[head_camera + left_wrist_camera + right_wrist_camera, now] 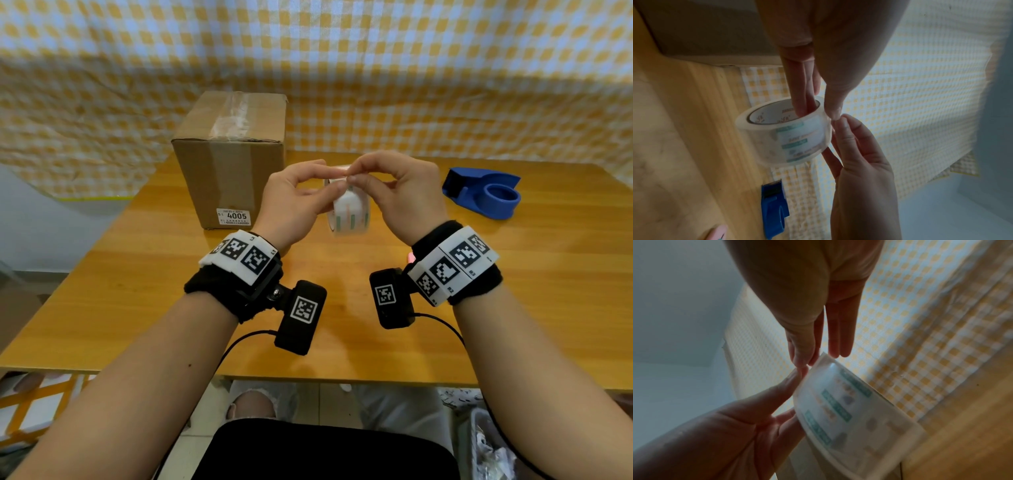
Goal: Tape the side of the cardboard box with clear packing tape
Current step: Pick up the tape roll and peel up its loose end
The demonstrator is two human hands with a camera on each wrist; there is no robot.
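Above a wooden table [445, 325], a left hand [291, 202] grips a roll of clear tape [349, 216], fingers hooked through its core, while the right hand [404, 195] pinches at the roll's top edge. Beyond stand a cardboard box [233, 164], far left, and a blue dispenser [486, 195], far right.

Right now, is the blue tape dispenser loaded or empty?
Empty: the blue tape dispenser lies with its hub bare, while the left hand holds the clear tape roll.
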